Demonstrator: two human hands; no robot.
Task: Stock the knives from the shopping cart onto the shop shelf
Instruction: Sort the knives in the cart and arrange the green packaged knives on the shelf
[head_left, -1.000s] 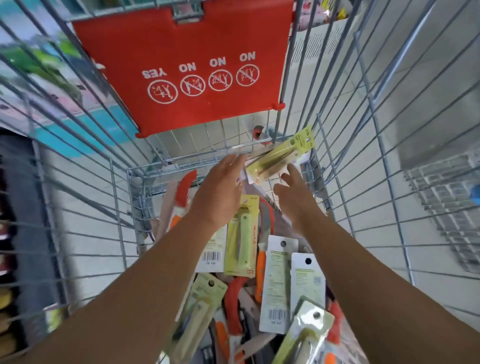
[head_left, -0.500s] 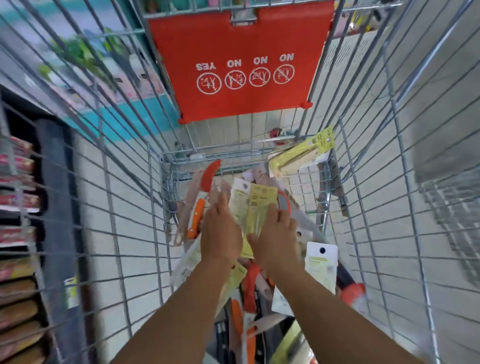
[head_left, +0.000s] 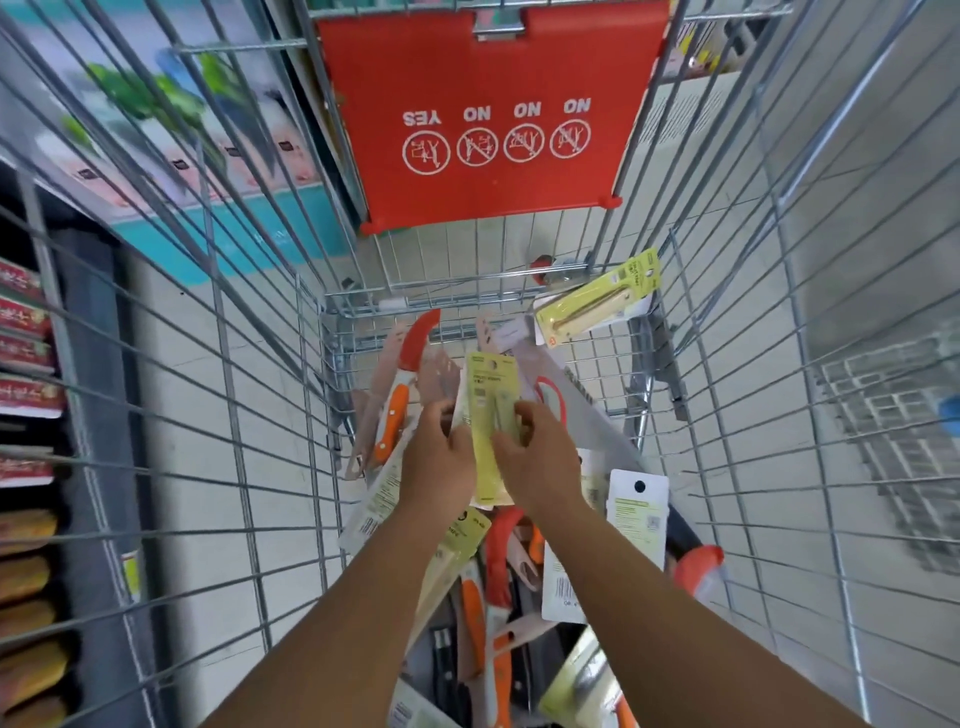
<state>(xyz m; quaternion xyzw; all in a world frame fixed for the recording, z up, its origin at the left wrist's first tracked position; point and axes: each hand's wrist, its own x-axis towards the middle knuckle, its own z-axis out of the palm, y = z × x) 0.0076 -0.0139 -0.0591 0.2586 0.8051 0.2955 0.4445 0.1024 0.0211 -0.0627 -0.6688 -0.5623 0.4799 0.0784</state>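
Head view looked down into a wire shopping cart heaped with packaged knives. Both hands were low in the basket, gripping a yellow-green carded knife pack held upright between them: the left hand had its fingers curled round the pack's left edge, together with a paler card behind it, and the right hand had its fingers clamped on the right edge. An orange-handled knife leaned against the cart's left wall. Another yellow-green pack lay tilted at the far right corner, below the red child-seat flap. A white-carded pack stood just beside the right wrist.
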